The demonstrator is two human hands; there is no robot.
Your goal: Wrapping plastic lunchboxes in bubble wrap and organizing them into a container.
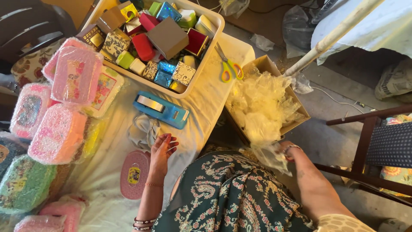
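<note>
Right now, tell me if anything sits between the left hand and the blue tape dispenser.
A crumpled grey cloth lies between the left hand and the blue tape dispenser, just above the fingertips. Nothing else blocks the way.

A cloth-covered table carries a white tray, blue tape dispenser, scissors and wrapped boxes.

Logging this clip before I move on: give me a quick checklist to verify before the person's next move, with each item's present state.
1. Right hand grips clear wrap: ok.
2. Cardboard box holds more wrap: ok.
3. Left hand free, open above the table: ok.
4. Pink oval box unwrapped, beside left hand: ok.
5. Blue tape dispenser near left hand: ok.
6. Single sheet separated: cannot tell.
</note>
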